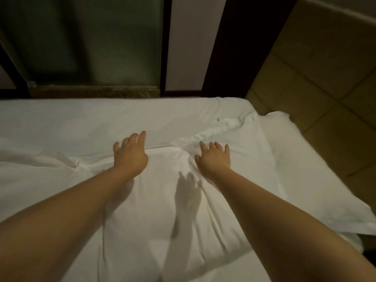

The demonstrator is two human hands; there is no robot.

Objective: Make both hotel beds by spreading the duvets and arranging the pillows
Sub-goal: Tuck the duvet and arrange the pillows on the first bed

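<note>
We look down over a bed at two bare forearms that reach forward from the lower corners; the left hand (130,154) is released, fingers straight and spread, palm down, holding nothing; the right hand (213,157) is the same, fingers fanned and relaxed, gripping nothing; the two hands are near each other, side by side, in the middle of the view. Below them lies the white duvet (154,210), which covers the near half of the bed and is creased in long folds that run toward us; its far edge is a rumpled ridge that crosses just beyond the fingertips and climbs toward the upper right. A shadow of the right hand falls on the duvet just nearer to us than the hand itself; we cannot tell whether either palm touches the cloth. Beyond the ridge a flat white sheet (81,119) stretches to the far side of the bed. At the right a white pillow (301,165) lies partly under the duvet's edge, against a padded tan headboard (317,68) stitched in large squares. Behind the bed stand a frosted greenish glass panel (91,41), dark wooden posts (221,47) and a pale strip of wall (195,43); the light is dim and warm.
</note>
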